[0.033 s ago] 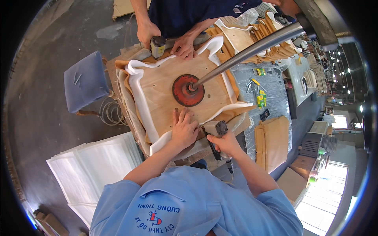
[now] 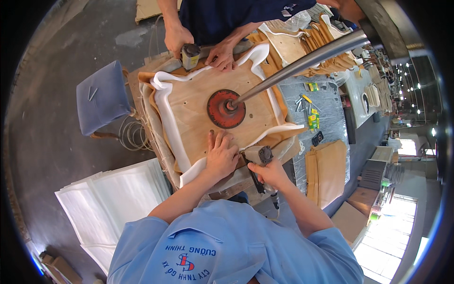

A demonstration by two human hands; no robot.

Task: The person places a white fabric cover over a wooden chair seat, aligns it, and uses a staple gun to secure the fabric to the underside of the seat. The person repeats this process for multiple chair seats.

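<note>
A square wooden seat panel (image 2: 189, 111) lies before me, edged with white foam (image 2: 166, 106) and brown cover material (image 2: 279, 137). My left hand (image 2: 222, 155) lies on its near edge, fingers spread with the tips on the wood. What is under the palm is hidden. My right hand (image 2: 270, 173) grips a grey staple gun (image 2: 259, 155), its nose at the panel's near edge beside my left hand. A round red press pad (image 2: 222, 116) on a steel rod (image 2: 302, 61) bears on the panel's middle.
Across from me, a co-worker's hand (image 2: 178, 40) holds another staple gun (image 2: 190, 56); the other hand (image 2: 221, 57) touches the far edge. A blue cushioned stool (image 2: 104, 97) and white sheets (image 2: 116, 199) stand left. Right, a plastic-covered table (image 2: 298, 87) bears folded brown covers (image 2: 326, 168) and small yellow-green boxes (image 2: 313, 118).
</note>
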